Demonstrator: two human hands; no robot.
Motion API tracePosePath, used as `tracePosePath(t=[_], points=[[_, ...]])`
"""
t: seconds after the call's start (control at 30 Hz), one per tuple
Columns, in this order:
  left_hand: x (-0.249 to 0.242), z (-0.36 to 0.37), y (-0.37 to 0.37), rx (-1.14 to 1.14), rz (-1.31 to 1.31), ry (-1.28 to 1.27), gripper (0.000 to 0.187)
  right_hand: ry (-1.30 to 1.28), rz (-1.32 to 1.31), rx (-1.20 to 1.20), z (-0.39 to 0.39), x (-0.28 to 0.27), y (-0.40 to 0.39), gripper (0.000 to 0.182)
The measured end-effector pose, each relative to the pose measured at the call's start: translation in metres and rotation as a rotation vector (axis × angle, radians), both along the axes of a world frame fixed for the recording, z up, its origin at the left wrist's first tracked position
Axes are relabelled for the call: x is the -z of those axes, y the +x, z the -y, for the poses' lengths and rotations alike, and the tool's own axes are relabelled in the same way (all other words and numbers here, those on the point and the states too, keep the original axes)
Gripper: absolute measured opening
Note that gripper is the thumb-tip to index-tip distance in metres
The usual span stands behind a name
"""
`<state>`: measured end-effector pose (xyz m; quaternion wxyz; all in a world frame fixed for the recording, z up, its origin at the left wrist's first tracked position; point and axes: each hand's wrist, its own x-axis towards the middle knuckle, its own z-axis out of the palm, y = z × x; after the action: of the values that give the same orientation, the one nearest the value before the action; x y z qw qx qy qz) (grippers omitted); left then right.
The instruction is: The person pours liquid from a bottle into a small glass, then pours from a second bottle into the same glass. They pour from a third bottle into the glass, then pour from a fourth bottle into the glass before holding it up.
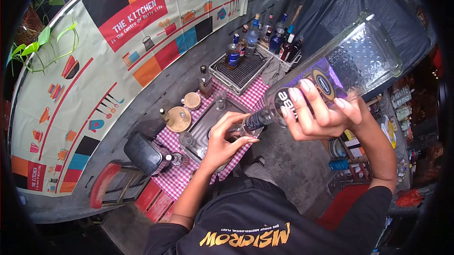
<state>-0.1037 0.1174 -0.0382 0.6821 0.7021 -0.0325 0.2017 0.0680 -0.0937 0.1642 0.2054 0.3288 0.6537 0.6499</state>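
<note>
My right hand (pixel 324 115) is closed round a large clear glass bottle (pixel 376 54) with a purple and black label. The bottle is tilted, base up to the right and dark neck down to the left. My left hand (pixel 222 138) is curled at the bottle's mouth, around what looks like a small clear glass (pixel 233 128), mostly hidden by the fingers. Below it lies a dark rectangular tray (pixel 222 107) on the table, with a clear drinking glass (pixel 220 98) at its far end and another clear glass (pixel 186 139) at its left edge.
A pink checked tablecloth (pixel 166 179) covers the table. Several bottles stand on and beside a wire rack (pixel 236 77) at the back. A round wooden board (pixel 178 119), a cup (pixel 192 100) and a dark container (pixel 142 153) are on the left. A red chair (pixel 105 179) stands beside the table.
</note>
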Motion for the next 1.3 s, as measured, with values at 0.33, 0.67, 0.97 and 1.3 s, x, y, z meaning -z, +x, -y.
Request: tracePosePath(t=[0.33,0.67,0.97,1.3], points=[[0.001,-0.002,-0.001,-0.014,0.010,0.018,0.057,-0.011,-0.052,0.011,0.002,0.005,-0.004,0.020],[0.004,-0.003,-0.003,-0.026,0.015,0.003,0.059,-0.016,-0.142,0.093,0.009,0.005,-0.002,0.024],[0.010,-0.007,-0.009,-0.045,-0.006,-0.007,0.059,0.016,-0.213,0.148,0.013,0.012,0.002,0.029],[0.016,-0.011,-0.017,-0.045,-0.006,-0.042,0.057,-0.008,-0.352,0.238,0.015,0.023,0.003,0.031]])
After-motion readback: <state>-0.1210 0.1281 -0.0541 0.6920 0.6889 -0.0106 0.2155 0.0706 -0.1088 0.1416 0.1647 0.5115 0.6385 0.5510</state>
